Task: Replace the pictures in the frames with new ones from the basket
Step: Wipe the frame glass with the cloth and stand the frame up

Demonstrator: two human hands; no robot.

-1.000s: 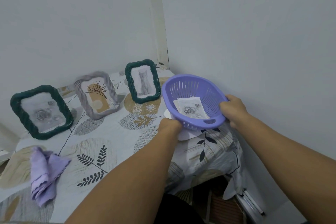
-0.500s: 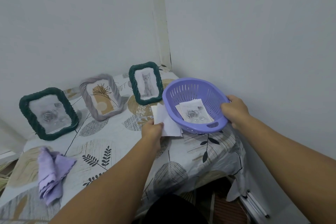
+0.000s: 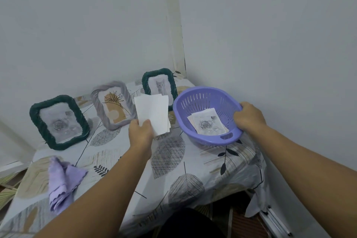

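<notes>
My left hand [image 3: 142, 133] pinches a small stack of white pictures [image 3: 152, 114], blank backs toward me, raised above the table's middle. My right hand [image 3: 249, 118] grips the right rim of the purple slotted basket [image 3: 202, 98], which sits on the table's right side with a rose print [image 3: 208, 124] on top of other pictures inside. Three frames stand along the wall: a dark green one with a rose picture [image 3: 59, 122], a grey one with a flower drawing [image 3: 114, 105], and a dark green one with a cat picture [image 3: 160, 83], partly hidden by the stack.
A crumpled lilac cloth [image 3: 61, 183] lies at the table's front left. The table [image 3: 173, 164] wears a leaf-patterned cover and fits into a room corner, with walls behind and to the right. Its front and right edges drop to the floor.
My left hand drew the white stack from beneath the basket and raised it up and leftward. The basket came down onto the table, still gripped by my right hand.
</notes>
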